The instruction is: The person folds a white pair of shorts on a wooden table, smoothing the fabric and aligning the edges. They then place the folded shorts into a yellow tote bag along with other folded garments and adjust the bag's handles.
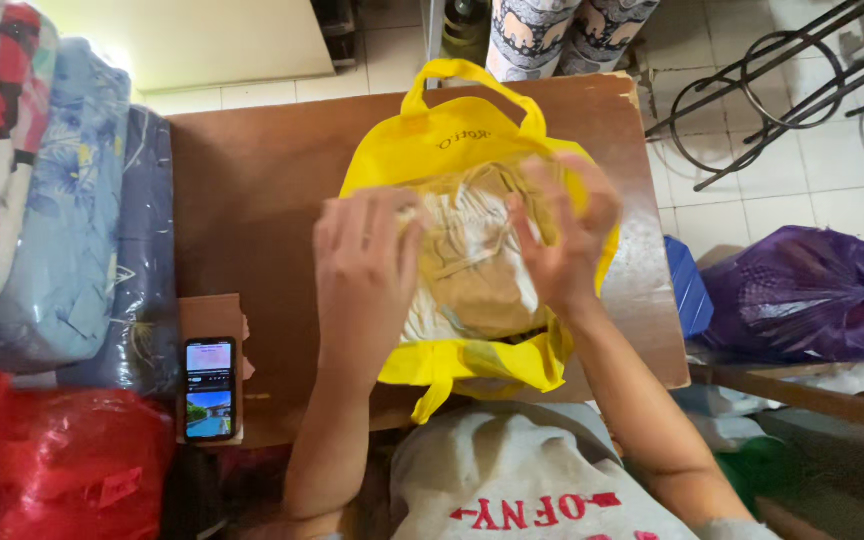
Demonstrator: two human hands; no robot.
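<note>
A yellow fabric tote bag (452, 140) with looped handles lies on a brown table (252, 190). Inside its opening shows a folded beige and white cloth item in clear plastic wrap (472, 270). My left hand (362, 270) presses on the left side of the bag's mouth, fingers spread and curled over the edge. On the right side, my right hand (562, 235) grips the bag's rim and the plastic. Both hands are blurred by motion.
A phone (210, 388) with a lit screen lies at the table's near left corner. Wrapped bedding packs (62, 220) are stacked at the left, a red plastic bag (62, 460) below them. A purple bag (802, 290) and metal stool frames (772, 90) stand to the right.
</note>
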